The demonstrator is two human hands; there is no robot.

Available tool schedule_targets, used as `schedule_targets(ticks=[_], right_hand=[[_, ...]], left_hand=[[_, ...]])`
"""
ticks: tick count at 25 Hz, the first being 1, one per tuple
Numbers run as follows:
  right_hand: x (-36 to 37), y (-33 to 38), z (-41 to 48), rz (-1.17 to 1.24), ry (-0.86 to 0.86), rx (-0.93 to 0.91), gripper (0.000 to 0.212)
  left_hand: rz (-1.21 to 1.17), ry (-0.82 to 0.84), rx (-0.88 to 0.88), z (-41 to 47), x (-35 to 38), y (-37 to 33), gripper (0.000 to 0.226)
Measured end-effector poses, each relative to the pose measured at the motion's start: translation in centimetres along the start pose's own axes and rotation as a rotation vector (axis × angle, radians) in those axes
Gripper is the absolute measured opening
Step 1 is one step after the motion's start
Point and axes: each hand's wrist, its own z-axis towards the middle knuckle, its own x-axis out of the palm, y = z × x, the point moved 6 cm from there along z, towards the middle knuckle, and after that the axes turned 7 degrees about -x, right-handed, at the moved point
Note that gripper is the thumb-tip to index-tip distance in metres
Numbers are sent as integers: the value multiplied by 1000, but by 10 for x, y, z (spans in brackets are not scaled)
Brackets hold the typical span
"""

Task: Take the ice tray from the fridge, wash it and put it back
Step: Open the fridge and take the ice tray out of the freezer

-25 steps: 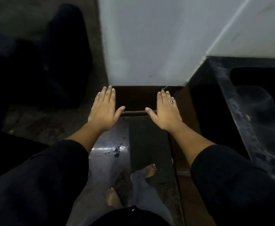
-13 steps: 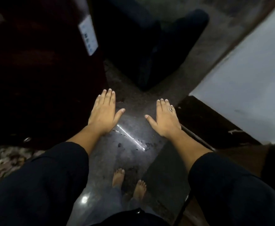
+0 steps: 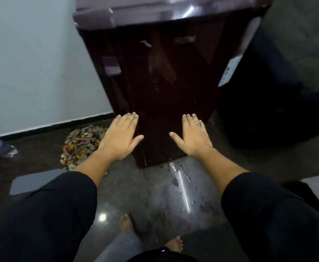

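- A dark maroon fridge (image 3: 166,82) is standing straight ahead with its door shut, its glossy top edge catching light near the top of the view.
- The ice tray is not showing anywhere; only the closed front of the fridge is facing the camera.
- The left hand (image 3: 119,138) is hovering palm down in front of the lower left part of the fridge door, fingers stretched out flat and close together, thumb spread to the side, holding nothing.
- The right hand (image 3: 191,137) is hovering palm down in front of the lower right part of the door, likewise flat and empty, wearing a ring (image 3: 199,124) on one finger.
- The two hands are staying apart from each other, with the dark door showing between the thumbs; whether the fingertips are touching the door is hard to tell from this angle.
- Black sleeves (image 3: 41,214) are covering both forearms up to just below the wrists.
- A pale label (image 3: 228,71) is sitting on the fridge's right side edge, and a lighter recessed handle (image 3: 111,66) seems to be sitting on the left edge, though blur is softening it.
- A patterned mat (image 3: 81,144) in yellow, red and white is lying on the floor just left of the fridge base.
- The dark polished floor (image 3: 154,201) is shining with a streak of light and scattered wet spots (image 3: 185,188) in front of the fridge.
- Two bare feet (image 3: 125,223) are standing on the floor at the bottom of the view.
- A pale wall (image 3: 32,63) is rising to the left of the fridge.
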Motion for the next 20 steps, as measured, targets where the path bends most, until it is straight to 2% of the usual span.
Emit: schedule_targets(ticks=[3, 7, 11, 15, 20], right_hand=[[-31, 53, 36, 30, -105, -96, 88], [-80, 115, 64, 133, -327, -190, 76], [-103, 158, 84, 315, -440, -128, 62], [-106, 181, 95, 598, -508, -23, 46], [-85, 189, 114, 1179, -483, 161, 58]], left_hand=[[-56, -71, -74, -11, -28, 49, 75], [-70, -205, -113, -12, -69, 120, 72], [-108, -423, -113, 26, -133, 161, 75], [-130, -559, 77, 70, -188, 156, 80], [-113, -559, 341, 107, -213, 128, 78]])
